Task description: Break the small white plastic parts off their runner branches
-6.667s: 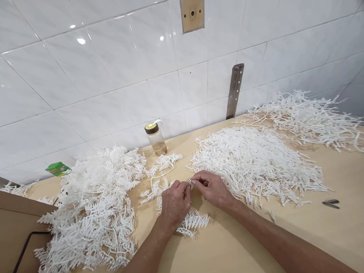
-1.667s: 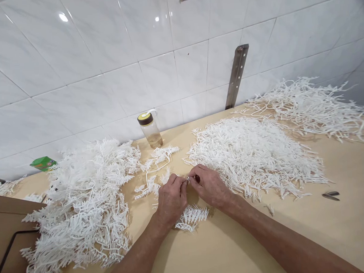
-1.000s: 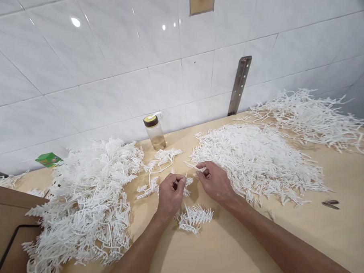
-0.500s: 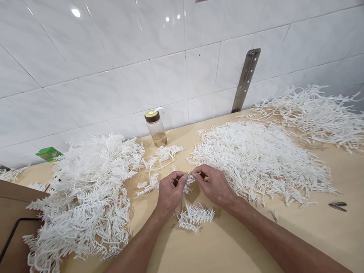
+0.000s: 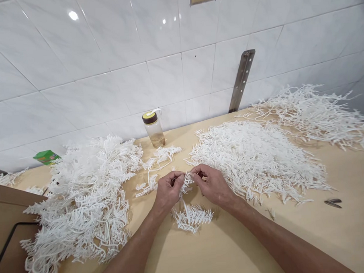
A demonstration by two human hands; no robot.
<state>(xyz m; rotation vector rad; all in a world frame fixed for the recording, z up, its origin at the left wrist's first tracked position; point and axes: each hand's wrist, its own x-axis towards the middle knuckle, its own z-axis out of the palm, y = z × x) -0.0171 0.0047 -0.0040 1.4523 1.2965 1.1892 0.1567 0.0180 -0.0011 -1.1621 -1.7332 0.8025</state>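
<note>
Big tan surface [image 5: 235, 247] against a white tiled wall, buried in white plastic bits. Huge tangled pile [image 5: 82, 197] on the left, flatter heap of loose sticks [image 5: 255, 157] on the right, another heap [image 5: 313, 110] well behind that. Left hand [image 5: 168, 191] and right hand [image 5: 212, 185] meeting in the gap between the two nearer piles. Comb-like sprig [image 5: 191, 216] lying flat just below the wrists, bottle [image 5: 153, 129] standing back by the wall. Smallest of all, a little sprig [image 5: 186, 179], clamped between thumb and fingers of both hands, held just above the surface. Imo best handled by gripping close together, thumbs nearly touching, and working in short clean twists, no yanking. Also worth staying low so nothing pings off into the tangle.
</note>
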